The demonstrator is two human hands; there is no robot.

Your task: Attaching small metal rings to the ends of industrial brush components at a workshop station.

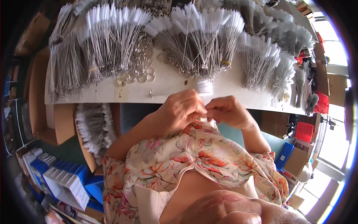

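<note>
My left hand (183,109) and my right hand (229,112) meet in front of the white table's (167,91) near edge, fingertips pinched close together. What they pinch is too small or hidden to make out. Just beyond the fingers, a small white roll (204,88) sits at the table edge. Behind it stands a thick bundle of thin wire brushes (209,44) with whitish bristle ends pointing away from me. Loose metal rings (141,71) lie in a pile left of that bundle. A small metal piece (150,94) lies near the edge, left of my hands.
More brush bundles fill the table at left (108,41) and right (259,61). Below the table at left, an open carton (89,156) holds more brushes beside a cardboard box (61,125). Blue and white bins (67,183) stand lower left. A red bin (304,131) is at right.
</note>
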